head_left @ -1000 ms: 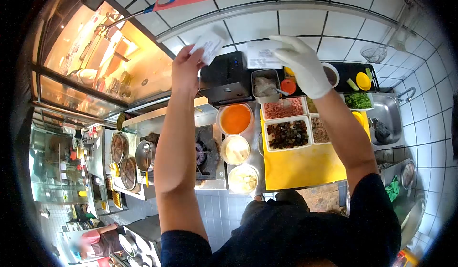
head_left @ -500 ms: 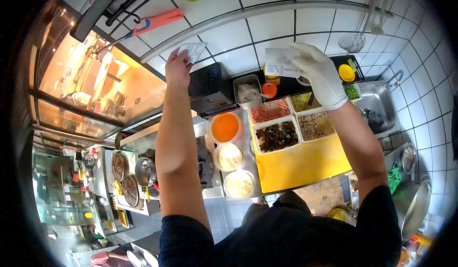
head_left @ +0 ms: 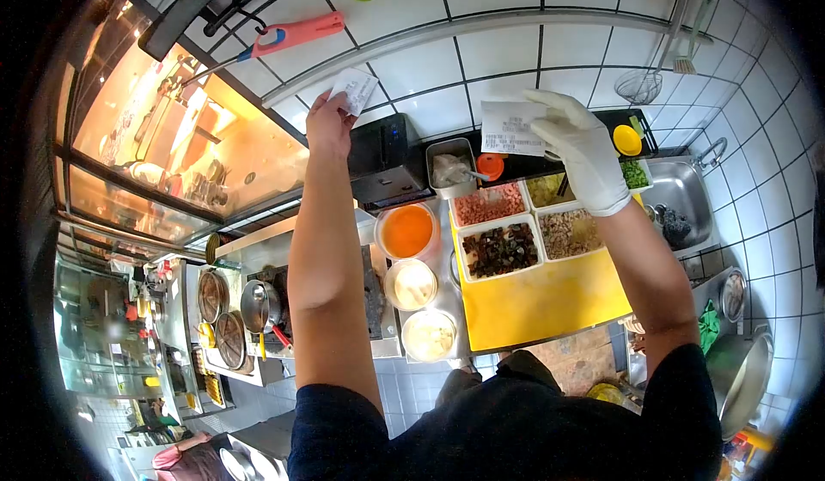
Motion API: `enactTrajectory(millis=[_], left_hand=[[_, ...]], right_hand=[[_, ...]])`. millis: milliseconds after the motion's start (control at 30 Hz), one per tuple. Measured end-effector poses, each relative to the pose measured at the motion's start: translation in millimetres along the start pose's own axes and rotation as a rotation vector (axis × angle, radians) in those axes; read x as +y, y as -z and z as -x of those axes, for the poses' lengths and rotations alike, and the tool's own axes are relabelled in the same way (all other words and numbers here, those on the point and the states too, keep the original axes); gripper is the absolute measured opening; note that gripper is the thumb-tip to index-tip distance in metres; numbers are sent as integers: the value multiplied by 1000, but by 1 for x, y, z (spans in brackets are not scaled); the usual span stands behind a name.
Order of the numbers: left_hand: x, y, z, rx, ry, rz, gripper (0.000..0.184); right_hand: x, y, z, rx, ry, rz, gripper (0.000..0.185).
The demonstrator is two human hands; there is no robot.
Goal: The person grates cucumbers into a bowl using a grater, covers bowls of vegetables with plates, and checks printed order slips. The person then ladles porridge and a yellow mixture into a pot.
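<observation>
A white tiled wall (head_left: 507, 56) curves across the back, above a steel tabletop (head_left: 453, 296). On this lies a broad yellow board (head_left: 541, 305), its near part bare. A steel sink (head_left: 683, 191) sits to the right of the board, in the corner by the wall. A black boxy machine (head_left: 378, 156) stands against the wall, left of the board.

Four white trays (head_left: 507, 272) of chopped food fill the far half of the board, two by two, the nearest left one holding dark pieces. The right hand, white-gloved (head_left: 584, 150), hangs over the far trays. The bare left hand (head_left: 330, 126) is raised above the far side of the black boxy machine. Left of the board, three round tubs stand in a row, the farthest full of orange liquid (head_left: 406, 230).

A wide printed slip (head_left: 507, 127) is pinched at its right edge by the right fingers, the topmost finger spread away from the others; the thumb's exact place is hard to make out. A small printed slip (head_left: 357, 91) is pinched in the left fingertips, tilted in front of the tiles.
</observation>
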State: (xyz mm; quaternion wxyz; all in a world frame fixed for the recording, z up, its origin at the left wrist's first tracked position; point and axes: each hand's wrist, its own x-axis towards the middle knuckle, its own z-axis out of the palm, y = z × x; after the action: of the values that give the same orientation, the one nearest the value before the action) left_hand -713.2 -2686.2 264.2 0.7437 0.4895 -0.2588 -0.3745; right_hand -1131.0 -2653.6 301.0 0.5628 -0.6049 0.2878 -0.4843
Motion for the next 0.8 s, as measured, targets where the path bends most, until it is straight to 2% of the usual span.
enactTrajectory(millis=[133, 233, 333, 433, 467, 500, 533, 567, 600, 633, 667, 700, 733, 800], left_hand=[[-5, -1, 1, 5, 13, -1, 21], [-5, -1, -3, -82, -6, 93, 27], [1, -16, -6, -40, -41, 131, 30], [5, -36, -9, 169, -69, 85, 34], [4, -34, -11, 182, -102, 12, 42], [8, -23, -24, 155, -18, -136, 50], [18, -40, 15, 289, -77, -158, 39], [33, -51, 66, 322, -8, -111, 30], [-3, -32, 52, 208, -22, 140, 33], [9, -38, 117, 298, -1, -99, 39], [-3, -19, 150, 45, -66, -245, 38], [1, -5, 197, -51, 2, -253, 40], [6, 2, 244, -161, 70, -256, 43], [-5, 34, 317, -97, 155, -151, 43]], right_hand=[[-6, 1, 6, 13, 20, 24, 37], [-6, 4, 8, 8, -4, 8, 37], [-2, 0, 9, -12, -24, -1, 37], [-13, -13, 13, -34, 46, 218, 37], [-16, -20, 16, -21, 47, 244, 37], [-19, -26, 19, -29, 40, 264, 38], [-19, -35, 21, -51, 31, 281, 38], [-14, -45, 23, -69, 9, 213, 38], [-8, -53, 27, -85, -31, 146, 39], [-4, -64, 32, -126, -67, 177, 39], [-1, -75, 34, -156, -83, 210, 40], [15, -83, 37, -225, -126, 108, 41], [22, -97, 47, -298, -76, 171, 41], [36, -135, 73, -438, -251, -80, 41]])
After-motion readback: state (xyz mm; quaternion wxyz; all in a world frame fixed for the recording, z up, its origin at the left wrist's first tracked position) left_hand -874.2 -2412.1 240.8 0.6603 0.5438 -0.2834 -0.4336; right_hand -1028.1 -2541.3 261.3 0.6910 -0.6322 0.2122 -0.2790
